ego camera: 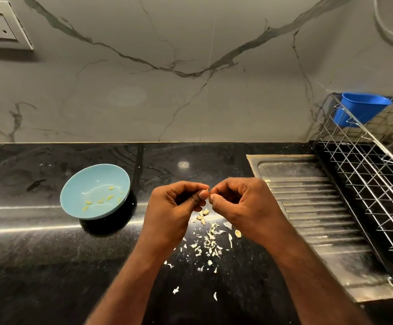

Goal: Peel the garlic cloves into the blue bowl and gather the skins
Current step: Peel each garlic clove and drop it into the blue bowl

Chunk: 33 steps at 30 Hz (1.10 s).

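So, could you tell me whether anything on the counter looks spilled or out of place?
Only the garlic skins: they lie scattered loose across the black counter beneath the left hand and right hand, which pinch a clove, not yet gathered. The blue bowl sits upright, peeled cloves inside.

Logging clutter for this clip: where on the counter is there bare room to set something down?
Black stone counter is bare left of the left forearm, nearer than the light blue bowl, and behind it to the marble wall. Crowded: papery garlic skins strewn between the forearms.
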{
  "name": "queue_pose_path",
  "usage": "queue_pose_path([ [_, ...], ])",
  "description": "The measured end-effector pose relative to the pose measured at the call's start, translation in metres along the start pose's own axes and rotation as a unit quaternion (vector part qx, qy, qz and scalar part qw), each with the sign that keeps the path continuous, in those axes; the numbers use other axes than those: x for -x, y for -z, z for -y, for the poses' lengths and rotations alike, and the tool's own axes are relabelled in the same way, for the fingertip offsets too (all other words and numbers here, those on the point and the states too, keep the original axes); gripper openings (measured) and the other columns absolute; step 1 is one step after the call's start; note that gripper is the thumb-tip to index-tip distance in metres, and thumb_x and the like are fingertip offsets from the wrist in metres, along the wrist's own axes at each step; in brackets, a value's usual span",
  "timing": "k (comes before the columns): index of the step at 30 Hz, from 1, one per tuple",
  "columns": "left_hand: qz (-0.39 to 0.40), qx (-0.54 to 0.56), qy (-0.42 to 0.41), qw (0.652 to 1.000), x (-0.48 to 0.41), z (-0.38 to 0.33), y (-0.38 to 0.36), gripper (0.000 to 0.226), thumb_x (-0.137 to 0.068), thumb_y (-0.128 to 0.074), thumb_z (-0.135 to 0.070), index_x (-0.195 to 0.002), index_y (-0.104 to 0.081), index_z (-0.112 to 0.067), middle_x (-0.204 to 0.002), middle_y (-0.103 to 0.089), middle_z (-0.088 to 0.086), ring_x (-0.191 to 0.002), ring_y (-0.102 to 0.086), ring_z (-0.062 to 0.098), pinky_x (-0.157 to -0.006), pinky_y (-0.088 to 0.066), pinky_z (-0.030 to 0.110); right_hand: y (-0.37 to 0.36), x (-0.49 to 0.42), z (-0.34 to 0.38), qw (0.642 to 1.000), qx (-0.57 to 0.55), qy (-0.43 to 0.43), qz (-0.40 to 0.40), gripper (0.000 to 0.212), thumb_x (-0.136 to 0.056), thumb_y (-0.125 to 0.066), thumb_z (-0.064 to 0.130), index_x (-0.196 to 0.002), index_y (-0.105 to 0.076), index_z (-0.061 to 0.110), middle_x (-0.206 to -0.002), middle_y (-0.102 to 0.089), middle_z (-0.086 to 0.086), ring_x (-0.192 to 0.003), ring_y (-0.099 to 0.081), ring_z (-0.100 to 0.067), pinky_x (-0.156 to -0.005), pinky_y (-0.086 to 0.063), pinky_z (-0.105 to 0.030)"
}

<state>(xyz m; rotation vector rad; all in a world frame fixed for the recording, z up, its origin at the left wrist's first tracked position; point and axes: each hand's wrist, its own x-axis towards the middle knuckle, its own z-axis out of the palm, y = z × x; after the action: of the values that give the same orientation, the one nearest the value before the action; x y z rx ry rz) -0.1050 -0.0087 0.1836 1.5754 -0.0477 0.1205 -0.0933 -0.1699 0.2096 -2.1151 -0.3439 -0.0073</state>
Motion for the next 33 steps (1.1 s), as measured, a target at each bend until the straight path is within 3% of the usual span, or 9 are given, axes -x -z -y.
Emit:
queue_pose_path([
  [6, 0.021, 0.105, 0.034, 0.994, -0.001, -0.004, 0.002, 0.012, -0.071, -0.073, -0.015, -0.083, -0.077, -0.013, -0.077, -0.075, 0.006, -0.070, -0.068, 0.013, -0.063, -0.053, 0.020, 0.002, 0.002, 0.004, 0.999, -0.037, -0.005, 0.004, 0.004, -0.086, -0.074, 0.022, -0.082, -0.074, 0.023, -0.066, -0.069, 0.007, -0.058, -0.065, -0.003, -0.052, -0.050, -0.014],
  [9, 0.032, 0.165, 0.065, 0.984, 0.000, -0.004, 0.002, 0.012, -0.069, -0.074, -0.018, -0.079, -0.080, -0.017, -0.077, -0.074, 0.005, -0.070, -0.066, 0.012, -0.063, -0.053, 0.021, -0.001, 0.002, 0.006, 0.998, -0.061, 0.000, -0.011, 0.007, -0.087, -0.074, 0.024, -0.080, -0.072, 0.024, -0.067, -0.071, 0.000, -0.059, -0.068, -0.015, -0.055, -0.059, -0.030],
  [13, 0.033, 0.197, 0.075, 0.977, 0.001, -0.004, 0.001, 0.015, -0.067, -0.075, -0.023, -0.080, -0.080, -0.019, -0.080, -0.074, 0.005, -0.073, -0.065, 0.015, -0.065, -0.053, 0.022, -0.008, 0.004, 0.007, 0.995, -0.089, 0.007, -0.040, 0.015, -0.088, -0.073, 0.019, -0.076, -0.070, 0.027, -0.068, -0.072, -0.004, -0.059, -0.068, -0.023, -0.057, -0.058, -0.044],
  [20, 0.025, 0.201, 0.071, 0.977, 0.004, -0.007, 0.000, 0.015, -0.068, -0.073, -0.022, -0.080, -0.080, -0.018, -0.081, -0.074, 0.006, -0.073, -0.066, 0.015, -0.063, -0.053, 0.022, -0.012, 0.005, 0.009, 0.993, -0.105, 0.008, -0.059, 0.015, -0.087, -0.073, 0.019, -0.076, -0.069, 0.028, -0.068, -0.071, 0.000, -0.059, -0.068, -0.017, -0.057, -0.060, -0.032],
  [22, 0.022, 0.224, 0.082, 0.971, 0.003, -0.008, 0.001, 0.015, -0.067, -0.073, -0.022, -0.079, -0.080, -0.019, -0.079, -0.073, 0.005, -0.071, -0.064, 0.015, -0.063, -0.053, 0.022, -0.011, 0.005, 0.010, 0.989, -0.139, 0.004, -0.043, 0.007, -0.086, -0.073, 0.025, -0.079, -0.071, 0.025, -0.070, -0.073, -0.001, -0.060, -0.069, -0.015, -0.057, -0.059, -0.027],
  [24, 0.023, 0.256, 0.094, 0.962, 0.003, -0.008, 0.001, 0.016, -0.065, -0.073, -0.023, -0.079, -0.080, -0.017, -0.078, -0.072, 0.005, -0.071, -0.064, 0.015, -0.064, -0.052, 0.023, -0.010, 0.005, 0.013, 0.986, -0.166, 0.004, -0.026, 0.014, -0.081, -0.068, 0.035, -0.083, -0.071, 0.022, -0.072, -0.074, 0.000, -0.063, -0.071, -0.014, -0.058, -0.058, -0.023],
  [29, 0.043, 0.290, 0.098, 0.951, 0.003, -0.008, 0.002, 0.011, -0.068, -0.075, -0.021, -0.076, -0.078, -0.015, -0.075, -0.071, 0.006, -0.068, -0.065, 0.014, -0.060, -0.053, 0.021, -0.008, 0.002, 0.011, 0.985, -0.168, 0.015, -0.019, 0.015, -0.078, -0.069, 0.034, -0.086, -0.072, 0.021, -0.072, -0.074, 0.004, -0.063, -0.071, -0.012, -0.059, -0.057, -0.022],
  [33, 0.064, 0.291, 0.079, 0.951, 0.002, -0.005, 0.005, 0.037, -0.053, -0.094, -0.036, -0.078, -0.077, -0.014, -0.075, -0.070, 0.005, -0.068, -0.067, 0.012, -0.060, -0.053, 0.020, -0.007, 0.002, 0.011, 0.988, -0.151, 0.023, -0.010, 0.012, -0.079, -0.070, 0.034, -0.086, -0.072, 0.025, -0.074, -0.074, 0.000, -0.063, -0.070, -0.014, -0.059, -0.059, -0.025],
])
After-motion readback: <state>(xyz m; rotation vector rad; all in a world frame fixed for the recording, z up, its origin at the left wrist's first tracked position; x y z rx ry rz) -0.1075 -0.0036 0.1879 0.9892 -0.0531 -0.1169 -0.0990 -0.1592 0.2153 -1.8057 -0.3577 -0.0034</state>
